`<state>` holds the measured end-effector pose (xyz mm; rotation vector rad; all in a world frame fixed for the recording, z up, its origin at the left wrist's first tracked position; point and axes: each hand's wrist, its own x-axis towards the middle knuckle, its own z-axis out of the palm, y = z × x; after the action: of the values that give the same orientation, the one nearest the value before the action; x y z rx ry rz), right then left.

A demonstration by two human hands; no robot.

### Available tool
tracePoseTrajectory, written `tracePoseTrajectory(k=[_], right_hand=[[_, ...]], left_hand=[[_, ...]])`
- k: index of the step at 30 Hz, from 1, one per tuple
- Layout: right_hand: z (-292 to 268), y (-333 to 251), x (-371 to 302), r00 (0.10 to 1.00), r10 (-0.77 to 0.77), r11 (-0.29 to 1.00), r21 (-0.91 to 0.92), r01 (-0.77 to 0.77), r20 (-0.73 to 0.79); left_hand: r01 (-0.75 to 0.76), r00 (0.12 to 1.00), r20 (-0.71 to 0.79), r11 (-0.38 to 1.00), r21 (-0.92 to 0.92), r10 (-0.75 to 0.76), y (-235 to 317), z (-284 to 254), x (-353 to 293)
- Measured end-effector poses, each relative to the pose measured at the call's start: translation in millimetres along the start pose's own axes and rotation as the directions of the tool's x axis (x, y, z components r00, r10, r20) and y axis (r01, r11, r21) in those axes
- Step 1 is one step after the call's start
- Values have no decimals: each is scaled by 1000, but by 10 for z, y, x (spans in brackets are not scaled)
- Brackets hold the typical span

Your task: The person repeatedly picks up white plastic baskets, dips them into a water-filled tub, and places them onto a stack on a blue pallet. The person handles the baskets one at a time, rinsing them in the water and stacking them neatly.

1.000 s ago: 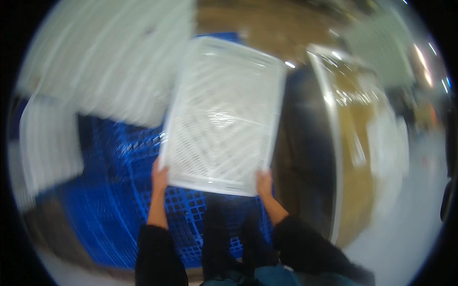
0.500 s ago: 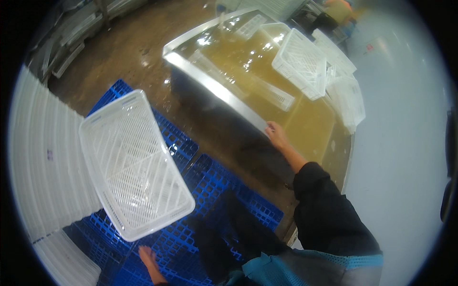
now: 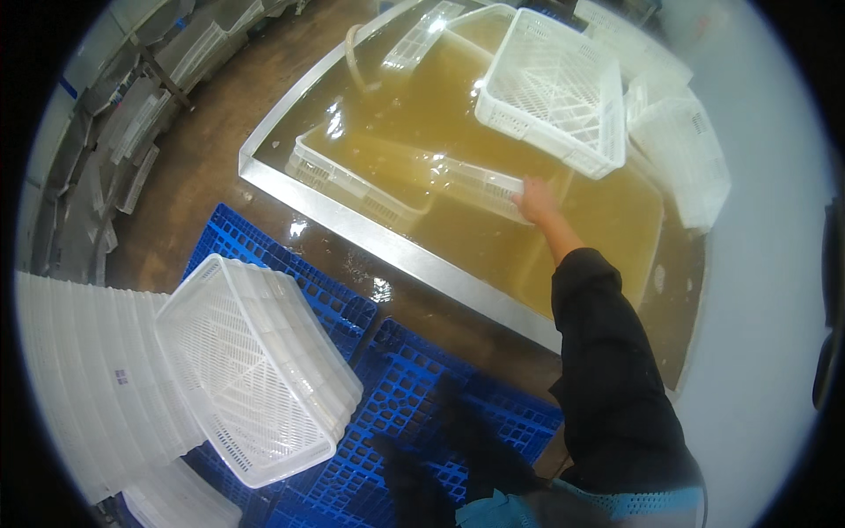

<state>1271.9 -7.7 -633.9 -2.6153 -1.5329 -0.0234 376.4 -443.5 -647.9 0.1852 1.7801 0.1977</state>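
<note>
My right hand [image 3: 539, 206] reaches over the metal edge of a tank [image 3: 387, 238] filled with murky yellow-brown water. Its fingers are closed on the near right end of a white slotted plastic crate [image 3: 480, 182], which lies mostly under the water. Left of that crate, another white crate [image 3: 361, 189] sits half sunk along the tank's front wall. A third, larger white crate [image 3: 554, 88] rises above the water beyond my hand. My left hand is out of view.
A stack of white crates [image 3: 264, 370] stands on blue plastic pallets [image 3: 422, 405] at the left, beside a taller stack [image 3: 97, 370]. More crates [image 3: 682, 150] lean by the pale wall [image 3: 766, 290]. A hose [image 3: 354, 57] hangs into the tank. The floor [image 3: 211, 132] is wet.
My right hand has moved from the tank's edge to the crate in the water. My left hand has left the view. The view has shifted, showing more of the tank.
</note>
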Motion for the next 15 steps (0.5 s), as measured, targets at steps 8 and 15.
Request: tracePoseTrajectory(k=[8,15], right_hand=[[-150,-118,-341,987,-4,994,109,-13,159],[-1165,-204,-281,999,-35,988,149,40,-37]], left_hand=[[-47,999,1,997,58,47,-52,-118,-544],[-182,973,149,982,44,173,-318,-370,-620]])
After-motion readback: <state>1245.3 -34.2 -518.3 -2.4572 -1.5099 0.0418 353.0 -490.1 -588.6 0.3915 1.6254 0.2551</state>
